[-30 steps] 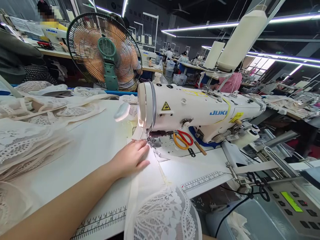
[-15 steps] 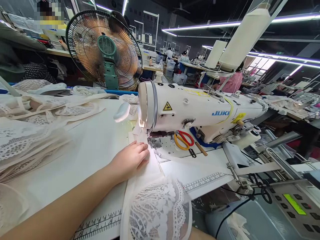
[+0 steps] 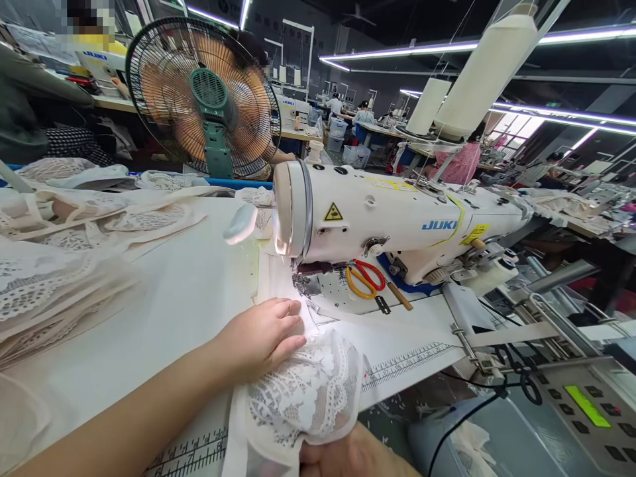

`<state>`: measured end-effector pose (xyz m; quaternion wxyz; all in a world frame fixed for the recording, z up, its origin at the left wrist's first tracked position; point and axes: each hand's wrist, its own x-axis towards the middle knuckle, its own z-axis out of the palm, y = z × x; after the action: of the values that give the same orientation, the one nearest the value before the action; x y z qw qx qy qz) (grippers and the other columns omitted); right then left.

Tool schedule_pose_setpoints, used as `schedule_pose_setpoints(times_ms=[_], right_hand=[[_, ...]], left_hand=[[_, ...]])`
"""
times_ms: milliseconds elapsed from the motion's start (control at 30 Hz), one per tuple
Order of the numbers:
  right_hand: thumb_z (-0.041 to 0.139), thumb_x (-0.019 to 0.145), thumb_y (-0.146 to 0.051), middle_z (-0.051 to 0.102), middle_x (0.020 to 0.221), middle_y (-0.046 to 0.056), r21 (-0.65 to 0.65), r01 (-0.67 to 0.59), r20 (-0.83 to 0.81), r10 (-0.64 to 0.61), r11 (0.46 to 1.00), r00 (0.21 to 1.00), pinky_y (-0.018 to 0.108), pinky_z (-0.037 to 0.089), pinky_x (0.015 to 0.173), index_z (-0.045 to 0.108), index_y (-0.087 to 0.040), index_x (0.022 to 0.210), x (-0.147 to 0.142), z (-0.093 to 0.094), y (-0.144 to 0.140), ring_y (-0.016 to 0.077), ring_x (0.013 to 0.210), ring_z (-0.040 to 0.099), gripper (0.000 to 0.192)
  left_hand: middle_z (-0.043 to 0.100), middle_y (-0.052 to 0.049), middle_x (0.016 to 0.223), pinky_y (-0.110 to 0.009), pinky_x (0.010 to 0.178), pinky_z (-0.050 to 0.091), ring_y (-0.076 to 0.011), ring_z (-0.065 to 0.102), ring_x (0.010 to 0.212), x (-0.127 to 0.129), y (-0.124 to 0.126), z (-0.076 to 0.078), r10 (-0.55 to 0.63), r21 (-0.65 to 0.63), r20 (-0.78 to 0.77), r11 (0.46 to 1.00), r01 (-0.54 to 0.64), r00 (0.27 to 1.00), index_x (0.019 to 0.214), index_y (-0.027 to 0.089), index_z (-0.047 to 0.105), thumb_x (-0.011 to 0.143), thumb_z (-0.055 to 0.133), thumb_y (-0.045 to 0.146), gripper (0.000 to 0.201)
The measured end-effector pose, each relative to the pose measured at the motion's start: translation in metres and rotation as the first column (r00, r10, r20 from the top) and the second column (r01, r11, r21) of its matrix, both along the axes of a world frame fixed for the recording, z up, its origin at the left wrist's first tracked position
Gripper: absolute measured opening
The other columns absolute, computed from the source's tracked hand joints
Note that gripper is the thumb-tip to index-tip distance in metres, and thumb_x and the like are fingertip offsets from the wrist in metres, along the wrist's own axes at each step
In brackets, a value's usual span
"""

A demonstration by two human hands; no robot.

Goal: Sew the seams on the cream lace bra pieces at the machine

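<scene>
My left hand lies with fingers stretched out on a white lace bra piece, pressing it to the table just in front of the sewing machine. The piece's pale fabric runs up under the presser foot. At the bottom of the view, my right hand has its fingers closed on the near lower edge of the lace cup. Part of that hand is hidden by the fabric and the frame edge.
Scissors with red and yellow handles and a razor blade lie on the machine bed. Stacked lace pieces cover the left side. A fan stands behind, a control panel at right, and people work farther back.
My left hand has slid nearer and slightly right, onto the lace. My right hand has come up into view at the cup's edge, and the cup has lifted and bunched.
</scene>
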<state>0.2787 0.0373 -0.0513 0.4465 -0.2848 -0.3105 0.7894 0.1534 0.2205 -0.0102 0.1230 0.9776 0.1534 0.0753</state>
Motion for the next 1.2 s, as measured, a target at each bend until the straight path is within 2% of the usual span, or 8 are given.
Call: schedule_pose_setpoints(times_ms=[100,200,300,400,567,733,933,1200], right_hand=[[0.063,0.055,-0.077,0.067,0.106,0.013,-0.109,-0.006,-0.038,0.002,0.994,0.999,0.04,0.044,0.088,0.064,-0.016,0.109,-0.004,0.011,0.007,0.0256,0.092,0.064,0.081],[0.069,0.057,-0.069,0.067,0.108,0.012,-0.142,0.023,-0.119,-0.04,0.99,0.992,0.033,0.044,0.084,0.065,-0.017,0.11,-0.005,0.012,0.01,0.0206,0.086,0.065,0.075],[0.072,0.065,-0.055,0.067,0.108,0.009,-0.117,0.12,-0.264,-0.148,0.986,0.953,0.032,0.044,0.083,0.063,-0.02,0.113,-0.01,0.002,0.01,0.0184,0.087,0.065,0.061],[0.076,0.061,-0.05,0.069,0.104,0.009,-0.1,0.264,-0.356,-0.282,0.959,0.891,0.033,0.042,0.087,0.065,-0.019,0.111,-0.017,-0.006,0.01,0.0194,0.089,0.064,0.06],[0.069,0.064,-0.052,0.067,0.108,0.014,-0.097,0.344,-0.3,-0.357,0.934,0.884,0.039,0.04,0.093,0.062,-0.014,0.115,-0.027,0.0,0.013,0.0256,0.096,0.063,0.064],[0.062,0.065,-0.051,0.068,0.107,0.013,-0.084,0.434,-0.243,-0.441,0.897,0.864,0.047,0.032,0.104,0.064,-0.016,0.111,-0.035,0.007,0.019,0.0307,0.106,0.059,0.058],[0.065,0.059,-0.051,0.066,0.107,0.012,-0.102,0.406,-0.145,-0.417,0.908,0.897,0.047,0.029,0.106,0.063,-0.016,0.113,-0.033,0.01,0.026,0.0323,0.115,0.053,0.065],[0.064,0.063,-0.047,0.065,0.11,0.011,-0.088,0.386,-0.16,-0.395,0.918,0.904,0.047,0.032,0.105,0.064,-0.018,0.112,-0.033,0.011,0.029,0.031,0.115,0.054,0.056]], left_hand=[[0.061,-0.009,0.119,-0.035,0.087,0.049,-0.0244,0.057,0.108,-0.002,0.0,-0.002,-0.011,-0.028,0.031,1.0,0.012,0.999,0.101,0.021,0.065,0.095,0.026,0.045,0.047],[0.061,-0.01,0.122,-0.035,0.089,0.048,-0.0246,0.056,0.111,-0.003,0.0,-0.004,-0.019,-0.041,0.049,0.999,0.021,0.999,0.106,0.021,0.065,0.094,0.024,0.047,0.05],[0.06,-0.01,0.125,-0.036,0.091,0.048,-0.025,0.055,0.114,-0.003,0.001,-0.005,-0.01,-0.039,0.057,0.999,0.012,0.998,0.11,0.02,0.064,0.094,0.024,0.048,0.051],[0.06,-0.01,0.126,-0.037,0.091,0.048,-0.0251,0.055,0.114,-0.003,0.001,-0.005,0.016,-0.038,0.06,0.999,-0.014,0.998,0.113,0.02,0.062,0.094,0.024,0.048,0.051],[0.06,-0.01,0.128,-0.038,0.097,0.045,-0.0249,0.055,0.115,0.0,0.007,-0.01,0.029,0.008,0.066,1.0,-0.03,0.997,0.115,0.02,0.062,0.094,0.029,0.046,0.047],[0.059,-0.012,0.129,-0.045,0.101,0.042,-0.0279,0.053,0.118,0.004,0.012,-0.01,0.055,0.04,0.043,0.998,-0.056,0.998,0.12,0.016,0.06,0.094,0.031,0.045,0.048],[0.061,-0.015,0.124,-0.044,0.094,0.046,-0.0286,0.056,0.112,0.01,0.01,0.007,0.061,0.089,-0.065,0.994,-0.055,0.996,0.12,0.013,0.059,0.093,0.037,0.04,0.044],[0.059,-0.017,0.118,-0.046,0.091,0.046,-0.0296,0.057,0.104,0.013,0.007,0.008,0.113,0.153,-0.105,0.983,-0.096,0.988,0.115,0.013,0.062,0.092,0.04,0.041,0.042]])
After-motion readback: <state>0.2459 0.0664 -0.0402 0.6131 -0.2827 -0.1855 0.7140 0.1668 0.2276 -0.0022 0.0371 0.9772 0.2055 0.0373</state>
